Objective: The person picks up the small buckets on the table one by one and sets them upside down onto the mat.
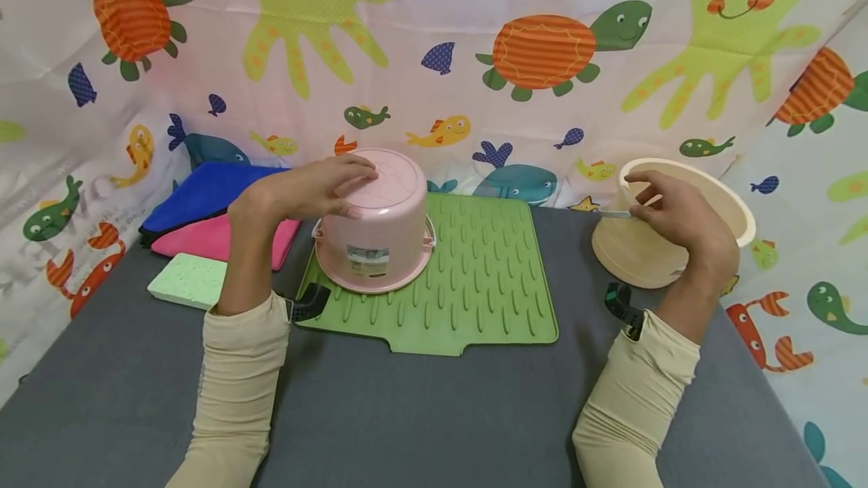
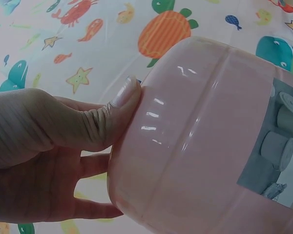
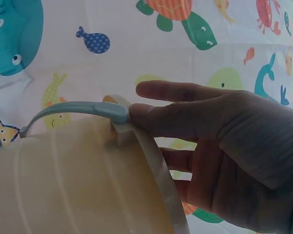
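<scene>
A pink bucket point(image 1: 403, 239) stands upside down on a ribbed green mat point(image 1: 488, 277). My left hand point(image 1: 298, 188) grips the edge of its raised base, thumb against the side. The left wrist view shows that thumb on the glossy pink wall point(image 2: 185, 131), beside a picture label. At the right, a beige bucket point(image 1: 631, 251) leans with its mouth up and to the right. My right hand point(image 1: 685, 221) holds its rim; in the right wrist view the thumb touches the end of the grey handle point(image 3: 83, 107), and other fingers are partly hidden behind the rim.
Blue cloth point(image 1: 197, 190) and pink cloth point(image 1: 203, 236) lie at the back left, with a pale green sponge-like block point(image 1: 186, 279) in front. The grey tabletop point(image 1: 434, 413) extends toward me. A printed sea-animal curtain point(image 1: 407, 28) hangs behind.
</scene>
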`<move>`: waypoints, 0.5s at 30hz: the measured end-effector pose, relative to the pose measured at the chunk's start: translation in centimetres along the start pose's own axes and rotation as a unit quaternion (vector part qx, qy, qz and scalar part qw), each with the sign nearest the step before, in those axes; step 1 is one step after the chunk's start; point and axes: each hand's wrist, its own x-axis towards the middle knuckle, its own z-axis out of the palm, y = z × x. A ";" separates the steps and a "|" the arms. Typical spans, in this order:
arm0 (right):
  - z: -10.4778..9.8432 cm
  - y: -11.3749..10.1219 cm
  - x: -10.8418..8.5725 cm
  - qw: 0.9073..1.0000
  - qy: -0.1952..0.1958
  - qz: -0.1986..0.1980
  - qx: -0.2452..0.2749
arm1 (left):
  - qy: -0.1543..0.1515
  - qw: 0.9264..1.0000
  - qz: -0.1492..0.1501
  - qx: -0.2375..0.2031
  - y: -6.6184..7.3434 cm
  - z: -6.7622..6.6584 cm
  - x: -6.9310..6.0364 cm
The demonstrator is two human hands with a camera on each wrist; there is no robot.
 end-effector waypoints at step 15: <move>-0.2 -3.3 -0.2 0.996 -0.067 -0.046 -0.029 | -0.003 1.000 0.000 -0.001 -0.1 0.1 -0.1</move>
